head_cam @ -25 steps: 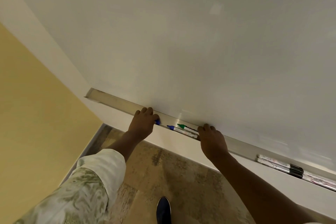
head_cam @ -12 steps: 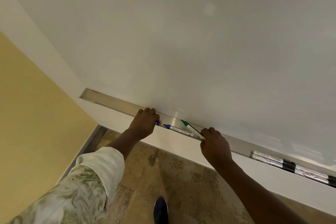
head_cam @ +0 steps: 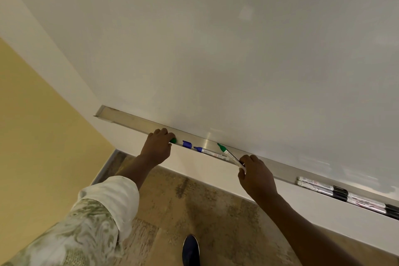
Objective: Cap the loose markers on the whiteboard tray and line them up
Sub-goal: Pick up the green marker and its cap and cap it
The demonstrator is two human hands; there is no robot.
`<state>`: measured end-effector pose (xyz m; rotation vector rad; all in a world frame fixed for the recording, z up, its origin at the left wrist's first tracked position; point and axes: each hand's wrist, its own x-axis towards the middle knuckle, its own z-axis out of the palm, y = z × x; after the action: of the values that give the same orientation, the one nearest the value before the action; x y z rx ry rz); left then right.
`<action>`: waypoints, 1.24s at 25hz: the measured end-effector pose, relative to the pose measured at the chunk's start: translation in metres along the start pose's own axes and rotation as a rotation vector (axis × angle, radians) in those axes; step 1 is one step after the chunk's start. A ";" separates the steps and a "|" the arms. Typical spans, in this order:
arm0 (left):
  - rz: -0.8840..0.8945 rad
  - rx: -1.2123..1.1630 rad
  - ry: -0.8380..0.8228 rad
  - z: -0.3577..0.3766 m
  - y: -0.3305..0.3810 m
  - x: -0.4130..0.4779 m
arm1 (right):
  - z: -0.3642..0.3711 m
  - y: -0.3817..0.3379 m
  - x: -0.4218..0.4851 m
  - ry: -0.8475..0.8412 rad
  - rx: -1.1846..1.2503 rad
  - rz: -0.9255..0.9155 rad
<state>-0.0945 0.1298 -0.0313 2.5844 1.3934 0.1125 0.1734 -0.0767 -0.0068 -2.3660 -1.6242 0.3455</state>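
Note:
A metal whiteboard tray [head_cam: 133, 122] runs from upper left to lower right under the whiteboard. My left hand [head_cam: 158, 147] is closed around a green cap [head_cam: 173, 141] at the tray. A loose blue cap [head_cam: 187, 144] lies just right of it, then an uncapped blue marker [head_cam: 212, 153] lying in the tray. My right hand [head_cam: 255, 174] grips the back end of an uncapped green marker [head_cam: 228, 154], whose green tip is tilted up off the tray toward the board.
Several capped black markers [head_cam: 345, 196] lie in a row at the tray's right end. A yellow wall [head_cam: 32, 125] is at the left. Below is a mottled tiled floor with my dark shoe [head_cam: 190, 248].
My right hand closed on the green marker and tilted its tip up off the tray. My left hand shifted left, uncovering the blue cap and holding the green cap.

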 end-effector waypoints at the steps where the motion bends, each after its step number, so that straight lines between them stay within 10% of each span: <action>1: 0.000 -0.007 0.003 -0.001 0.001 0.001 | 0.000 -0.001 0.000 0.001 0.000 -0.003; 10: 0.104 -0.029 -0.054 -0.010 0.005 0.016 | -0.006 -0.011 -0.006 0.005 0.022 -0.027; 22: 0.157 -0.635 0.128 -0.065 0.078 0.006 | -0.051 -0.045 -0.002 0.142 0.018 -0.123; 31: 0.382 -0.560 0.119 -0.095 0.122 -0.008 | -0.080 -0.032 -0.015 0.152 -0.036 -0.124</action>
<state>-0.0144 0.0710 0.0881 2.3402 0.7317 0.6246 0.1672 -0.0856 0.0801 -2.2425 -1.7080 0.1108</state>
